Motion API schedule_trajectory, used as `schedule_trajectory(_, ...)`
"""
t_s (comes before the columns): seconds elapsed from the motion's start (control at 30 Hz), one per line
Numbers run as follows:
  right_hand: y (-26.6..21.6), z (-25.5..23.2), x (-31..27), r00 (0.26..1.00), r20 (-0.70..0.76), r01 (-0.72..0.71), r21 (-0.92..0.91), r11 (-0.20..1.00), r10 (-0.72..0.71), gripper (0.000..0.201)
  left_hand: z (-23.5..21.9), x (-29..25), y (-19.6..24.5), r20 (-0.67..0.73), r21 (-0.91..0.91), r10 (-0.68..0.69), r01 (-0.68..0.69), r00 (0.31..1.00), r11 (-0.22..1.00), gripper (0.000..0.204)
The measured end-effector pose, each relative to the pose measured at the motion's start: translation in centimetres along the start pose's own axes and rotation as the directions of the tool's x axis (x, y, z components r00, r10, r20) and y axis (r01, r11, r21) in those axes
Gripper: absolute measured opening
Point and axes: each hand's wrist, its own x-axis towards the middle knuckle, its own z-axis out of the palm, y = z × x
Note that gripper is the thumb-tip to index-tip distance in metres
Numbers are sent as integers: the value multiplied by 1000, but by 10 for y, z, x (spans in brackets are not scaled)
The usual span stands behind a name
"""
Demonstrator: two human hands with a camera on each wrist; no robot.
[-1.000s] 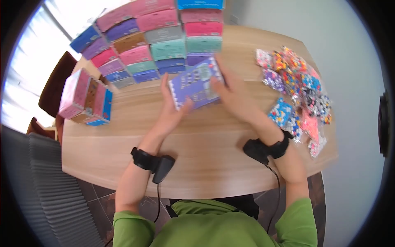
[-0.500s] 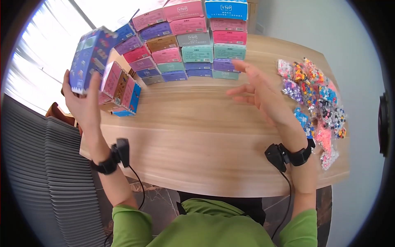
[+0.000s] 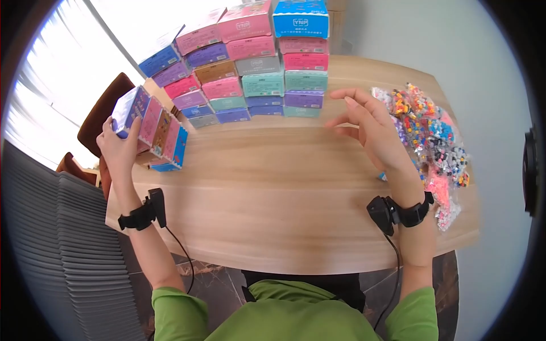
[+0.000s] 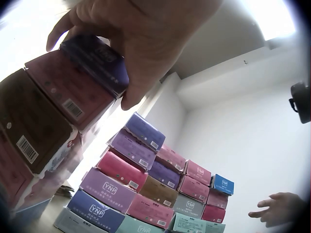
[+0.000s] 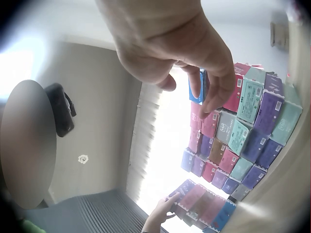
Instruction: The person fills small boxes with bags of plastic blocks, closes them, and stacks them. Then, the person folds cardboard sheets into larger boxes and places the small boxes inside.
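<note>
The left hand (image 3: 120, 146) grips a purple-blue box (image 3: 132, 111) at the top of a short stack at the table's left. In the left wrist view the thumb and fingers of that hand (image 4: 131, 43) span the purple box (image 4: 95, 60), which lies against a pink box (image 4: 70, 90). Below the pink one comes a brown box (image 4: 34, 121). The right hand (image 3: 378, 133) hangs above the table's right half with fingers loosely bent and nothing held. In the right wrist view, the right hand (image 5: 170, 48) is likewise empty.
A wall of stacked coloured boxes (image 3: 263, 84) stands along the table's back. Clear bags of small coloured pieces (image 3: 438, 150) lie at the right of the table (image 3: 273, 210). A brown chair (image 3: 105, 111) stands beyond the left edge.
The purple-blue box has gone from between both hands to the left stack, carried by the left hand. The right hand has let go of it and moved right.
</note>
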Motion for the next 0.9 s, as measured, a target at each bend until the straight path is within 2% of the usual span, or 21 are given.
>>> schedule_trajectory(0.13,-9,-12,3,996,-86,29,2,1000,-28,29,2,5,-6,37,-45,54,-53,998,998,76)
schedule_trajectory(0.17,-11,-16,7,993,-108,47,-2,999,-47,29,6,6,-8,18,18,64,-64,998,998,76)
schedule_trajectory(0.2,-16,-21,16,975,-171,130,-88,988,-143,31,8,8,-11,1,84,77,-76,997,994,76)
schedule_trajectory(0.27,-30,-30,49,900,-267,275,-265,924,-344,36,3,1,-1,-195,172,228,-196,954,965,68)
schedule_trajectory(0.33,-42,-37,88,789,-338,362,-420,832,-513,44,-20,-20,50,-387,206,342,-282,856,937,59)
schedule_trajectory(0.4,-46,-55,142,887,-295,224,-395,891,-354,59,-30,-39,88,-219,-230,379,-425,899,875,51)
schedule_trajectory(0.43,-40,-33,180,666,-503,240,-555,797,-551,34,-32,-49,104,-140,-442,420,-437,896,783,48)
schedule_trajectory(0.47,-40,-28,198,626,-548,193,-581,791,-555,30,-30,-59,116,17,-569,444,-357,896,741,45)
schedule_trajectory(0.5,-42,-21,215,583,-591,143,-601,787,-557,28,-26,-68,126,168,-674,477,-252,863,694,42)
schedule_trajectory(0.53,-51,-32,216,766,-527,66,-505,861,-368,42,-16,-78,135,248,-779,500,-135,830,612,42)
schedule_trajectory(0.57,-58,-38,214,894,-420,-38,-418,907,-156,57,-6,-86,142,318,-855,533,-5,784,518,42)
schedule_trajectory(0.67,-60,-37,206,985,-156,-45,-635,772,-71,61,10,-103,159,498,-864,598,302,628,403,39)
schedule_trajectory(0.7,-55,-41,212,970,-173,18,-651,759,-171,45,16,-106,162,510,-860,626,329,590,391,40)
schedule_trajectory(0.77,-57,-48,210,930,-187,223,-396,891,-316,33,27,-108,164,536,-841,677,387,504,377,42)
schedule_trajectory(0.8,-56,-49,211,901,-210,326,-251,911,-380,27,28,-107,167,544,-826,687,454,483,335,46)
schedule_trajectory(0.83,-64,-39,194,842,-270,458,-104,883,-468,15,28,-107,170,550,-804,696,518,462,292,50)
schedule_trajectory(0.87,-70,-44,187,819,-264,466,-213,859,-510,23,28,-107,174,556,-775,705,581,441,248,55)
schedule_trajectory(0.9,-76,-53,178,796,-250,469,-319,823,-551,31,28,-107,178,515,-784,711,599,480,164,59)
